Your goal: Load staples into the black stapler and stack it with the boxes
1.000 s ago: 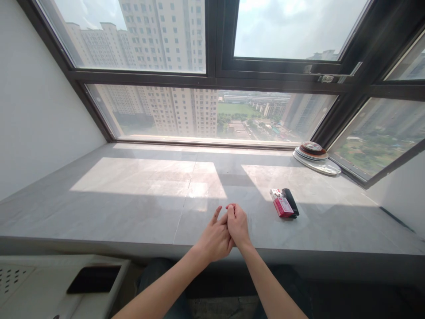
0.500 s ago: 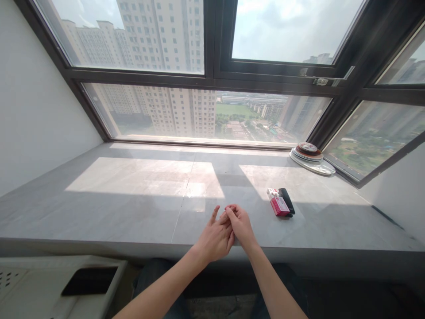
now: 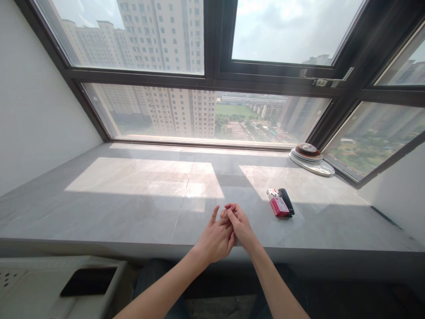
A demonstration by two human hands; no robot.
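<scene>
Near the front edge of the grey stone sill [image 3: 133, 217], my two hands touch each other. My left hand [image 3: 216, 237] has its little finger stretched out apart, and its other fingers reach into my right hand. The fingers of my right hand [image 3: 241, 225] are closed round the fingers of my left hand. To the right of them lie a pink and white box [image 3: 279, 207] and a black object [image 3: 287, 202], side by side on the sill.
A stack of plates or lids [image 3: 311, 158] stands in the back right corner by the window frame [image 3: 212, 84]. At the lower left is a pale plastic surface [image 3: 29, 288] with a dark flat object [image 3: 89, 281] on it.
My right hand's fingers have shifted slightly over the fingertips of my left hand. The box, black object and stack have not moved on the sill.
</scene>
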